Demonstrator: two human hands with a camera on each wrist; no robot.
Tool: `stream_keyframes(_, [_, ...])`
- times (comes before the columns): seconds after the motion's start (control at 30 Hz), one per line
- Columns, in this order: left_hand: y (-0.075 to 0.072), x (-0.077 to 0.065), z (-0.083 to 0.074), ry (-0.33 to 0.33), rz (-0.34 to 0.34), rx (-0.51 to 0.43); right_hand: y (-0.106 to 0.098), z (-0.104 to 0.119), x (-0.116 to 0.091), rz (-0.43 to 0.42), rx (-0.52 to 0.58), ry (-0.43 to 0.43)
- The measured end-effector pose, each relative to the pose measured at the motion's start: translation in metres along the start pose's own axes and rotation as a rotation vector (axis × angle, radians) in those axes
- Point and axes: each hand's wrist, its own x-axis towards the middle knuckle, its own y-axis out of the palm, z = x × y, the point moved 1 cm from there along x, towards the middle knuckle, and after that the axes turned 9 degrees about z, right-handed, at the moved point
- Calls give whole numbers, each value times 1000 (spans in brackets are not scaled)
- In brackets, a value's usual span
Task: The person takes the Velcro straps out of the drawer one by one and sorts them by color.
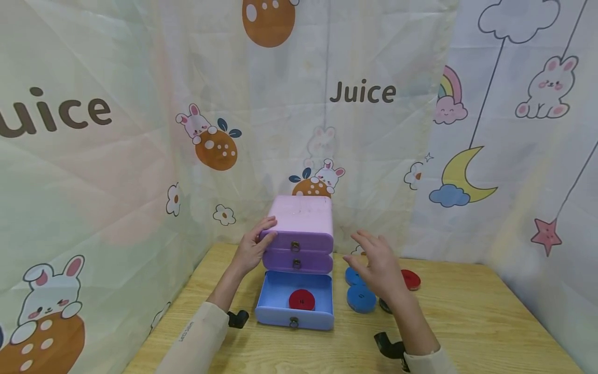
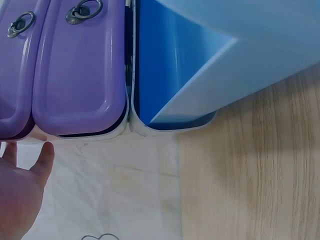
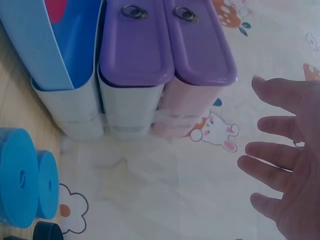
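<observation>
A small three-tier drawer unit stands on the table, pink on top, with two purple drawers pushed in. Its blue bottom drawer is pulled out and has a flat red disc inside. My left hand rests against the unit's upper left side, fingers extended and touching near the top purple drawer front. To the right of the unit, my right hand hovers in the air with fingers spread, holding nothing. Beneath it lie two blue discs, which look like rolled strips.
Another red disc lies right of my right wrist. A dark disc is partly hidden by that forearm in the head view. Black wrist fittings project near both sleeves. Printed cloth walls enclose the wooden table behind and on both sides.
</observation>
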Motion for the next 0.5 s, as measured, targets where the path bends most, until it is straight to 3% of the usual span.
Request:
stream_keyframes(0.4, [1,0,-1,13,1,-6,11,24,-2,-19,84,-87])
stream_keyframes(0.5, [1,0,-1,15,-3,-3,15,28,-2,-41,105,-144])
